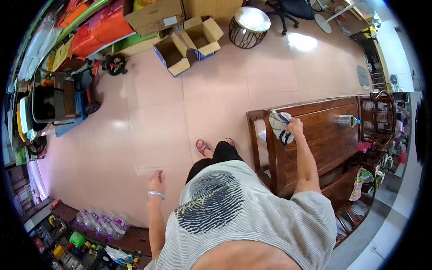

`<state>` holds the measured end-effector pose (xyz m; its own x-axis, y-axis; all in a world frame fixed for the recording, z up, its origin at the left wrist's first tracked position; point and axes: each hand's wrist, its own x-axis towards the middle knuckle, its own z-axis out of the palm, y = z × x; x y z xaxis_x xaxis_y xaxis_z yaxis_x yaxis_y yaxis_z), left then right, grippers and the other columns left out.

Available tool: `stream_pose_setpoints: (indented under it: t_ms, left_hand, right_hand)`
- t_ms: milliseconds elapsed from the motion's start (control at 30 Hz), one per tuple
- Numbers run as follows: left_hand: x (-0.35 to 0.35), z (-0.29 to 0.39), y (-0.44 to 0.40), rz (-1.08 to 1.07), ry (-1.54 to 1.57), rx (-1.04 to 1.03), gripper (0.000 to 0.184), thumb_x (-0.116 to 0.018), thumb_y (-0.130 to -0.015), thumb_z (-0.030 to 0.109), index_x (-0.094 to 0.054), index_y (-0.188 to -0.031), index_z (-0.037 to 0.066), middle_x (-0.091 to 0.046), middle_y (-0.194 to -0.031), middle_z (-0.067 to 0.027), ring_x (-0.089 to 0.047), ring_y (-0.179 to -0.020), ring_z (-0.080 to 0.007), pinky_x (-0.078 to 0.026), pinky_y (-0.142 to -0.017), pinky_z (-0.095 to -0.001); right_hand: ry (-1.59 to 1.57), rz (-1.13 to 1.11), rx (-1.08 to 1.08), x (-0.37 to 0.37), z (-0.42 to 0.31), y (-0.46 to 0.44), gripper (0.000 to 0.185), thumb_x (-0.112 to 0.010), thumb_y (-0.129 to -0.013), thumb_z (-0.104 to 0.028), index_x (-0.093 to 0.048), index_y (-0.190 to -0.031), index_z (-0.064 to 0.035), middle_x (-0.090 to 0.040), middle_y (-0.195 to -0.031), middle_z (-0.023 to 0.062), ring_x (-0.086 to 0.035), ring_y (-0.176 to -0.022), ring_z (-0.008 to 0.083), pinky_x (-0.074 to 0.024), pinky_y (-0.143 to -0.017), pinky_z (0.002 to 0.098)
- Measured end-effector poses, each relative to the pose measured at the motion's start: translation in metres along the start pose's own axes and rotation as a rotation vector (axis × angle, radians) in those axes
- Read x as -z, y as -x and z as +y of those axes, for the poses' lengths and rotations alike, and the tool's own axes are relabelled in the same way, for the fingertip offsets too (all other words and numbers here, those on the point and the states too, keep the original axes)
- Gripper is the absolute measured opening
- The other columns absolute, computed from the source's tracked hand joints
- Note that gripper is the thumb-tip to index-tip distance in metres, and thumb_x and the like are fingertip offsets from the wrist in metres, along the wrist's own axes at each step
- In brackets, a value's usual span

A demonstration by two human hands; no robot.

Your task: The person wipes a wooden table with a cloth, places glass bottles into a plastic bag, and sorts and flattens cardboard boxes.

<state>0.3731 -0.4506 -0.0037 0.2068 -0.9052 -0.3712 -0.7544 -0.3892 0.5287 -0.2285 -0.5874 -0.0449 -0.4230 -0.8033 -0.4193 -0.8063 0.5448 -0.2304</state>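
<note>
My right hand (294,128) grips a cloth (280,125), white with dark blue and greenish patches, at the near left corner of a dark wooden table (320,135). The cloth lies over the table's end edge and bunches up beside my fingers. My left hand (157,181) hangs low at my left side above the tiled floor, with a pale bangle on the wrist. Its fingers curl inward, and whether anything is in them is too small to make out. A metal-coloured cylindrical container (346,120) stands farther along the tabletop, beside a small blue-topped bottle (357,121).
Open cardboard boxes (173,56) and a round stool (250,22) stand ahead on the floor. A cart-like pile of goods (58,99) lines the left side. Several plastic bottles (101,225) lie at the lower left. Wooden chairs (378,119) flank the table's far end.
</note>
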Motion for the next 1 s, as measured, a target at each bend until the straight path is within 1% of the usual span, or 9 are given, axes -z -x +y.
stream_pose_setpoints:
  t_ms: [267,333,400,467,600,733,800,900,1000]
  left_hand:
    - [-0.002,0.037,-0.079,-0.103,-0.010,-0.156,0.015,-0.056,-0.082,0.013,-0.057,-0.093,0.003,-0.062,-0.076,-0.0141,-0.061,-0.067,-0.0257,-0.050,-0.061,-0.0339]
    - [-0.003,0.051,-0.105,-0.099,-0.021,-0.186,0.015,-0.056,-0.081,0.012,-0.057,-0.093,0.003,-0.062,-0.076,-0.0144,-0.061,-0.068,-0.0262,-0.050,-0.062,-0.0344]
    - [-0.004,0.069,-0.129,-0.107,-0.044,-0.164,0.015,-0.055,-0.081,0.013,-0.057,-0.093,0.003,-0.062,-0.077,-0.0149,-0.061,-0.069,-0.0268,-0.050,-0.063,-0.0352]
    - [-0.006,0.087,-0.146,-0.138,-0.068,-0.123,0.016,-0.055,-0.082,0.014,-0.057,-0.094,0.003,-0.062,-0.077,-0.0153,-0.061,-0.070,-0.0273,-0.049,-0.064,-0.0359]
    - [-0.017,0.127,-0.183,-0.172,-0.053,-0.136,0.017,-0.054,-0.082,0.016,-0.056,-0.094,0.004,-0.062,-0.080,-0.0160,-0.061,-0.072,-0.0284,-0.049,-0.067,-0.0368]
    - [-0.022,0.156,-0.211,-0.186,-0.065,-0.139,0.019,-0.053,-0.083,0.017,-0.056,-0.095,0.003,-0.062,-0.082,-0.0167,-0.061,-0.074,-0.0292,-0.049,-0.068,-0.0370]
    - [-0.021,0.162,-0.220,-0.209,-0.059,-0.113,0.019,-0.053,-0.083,0.018,-0.056,-0.095,0.003,-0.062,-0.083,-0.0171,-0.061,-0.075,-0.0300,-0.049,-0.069,-0.0377]
    - [-0.015,0.171,-0.232,-0.245,-0.086,-0.072,0.020,-0.053,-0.083,0.019,-0.056,-0.095,0.003,-0.062,-0.083,-0.0173,-0.061,-0.076,-0.0308,-0.049,-0.069,-0.0383]
    - [-0.017,0.168,-0.235,-0.271,-0.103,-0.032,0.021,-0.052,-0.084,0.020,-0.056,-0.096,0.003,-0.062,-0.083,-0.0173,-0.061,-0.076,-0.0311,-0.049,-0.070,-0.0386]
  right_hand:
    - [0.075,0.450,-0.002,-0.014,-0.009,0.001,0.013,-0.058,-0.063,-0.005,-0.063,-0.074,0.0009,-0.056,-0.078,0.0241,-0.054,-0.080,0.0402,-0.0439,-0.065,0.0444]
    - [0.159,0.345,0.031,-0.012,-0.015,-0.007,0.024,-0.060,-0.066,-0.005,-0.062,-0.090,0.0005,-0.054,-0.098,0.0201,-0.048,-0.095,0.0391,-0.0420,-0.076,0.0469]
    - [0.273,0.399,0.094,-0.039,-0.007,-0.022,0.020,-0.058,-0.067,-0.002,-0.063,-0.086,0.0026,-0.057,-0.092,0.0211,-0.051,-0.089,0.0373,-0.0416,-0.076,0.0468]
    - [0.027,0.311,0.000,-0.089,0.020,-0.043,0.018,-0.056,-0.067,0.002,-0.065,-0.083,0.0005,-0.059,-0.087,0.0223,-0.054,-0.085,0.0357,-0.0417,-0.075,0.0458]
    - [0.171,-0.250,0.020,-0.093,0.027,-0.072,0.026,-0.056,-0.066,-0.003,-0.065,-0.090,-0.0040,-0.057,-0.095,0.0233,-0.053,-0.094,0.0381,-0.0435,-0.079,0.0429]
    - [0.166,-0.304,-0.008,-0.073,0.038,-0.078,0.025,-0.062,-0.063,-0.008,-0.066,-0.088,-0.0062,-0.058,-0.091,0.0228,-0.054,-0.091,0.0374,-0.0456,-0.073,0.0435]
    - [0.140,-0.280,-0.106,-0.033,0.012,-0.072,0.026,-0.060,-0.067,-0.005,-0.066,-0.092,-0.0069,-0.056,-0.106,0.0168,-0.048,-0.104,0.0362,-0.0430,-0.083,0.0419]
    - [0.290,-0.077,0.018,-0.057,0.040,-0.077,0.026,-0.065,-0.066,-0.016,-0.066,-0.091,-0.0103,-0.058,-0.101,0.0176,-0.055,-0.096,0.0322,-0.0442,-0.083,0.0392]
    - [0.531,-0.444,0.040,-0.117,0.096,-0.084,0.033,-0.064,-0.069,-0.017,-0.061,-0.101,-0.0148,-0.059,-0.103,0.0124,-0.055,-0.099,0.0282,-0.0429,-0.086,0.0374]
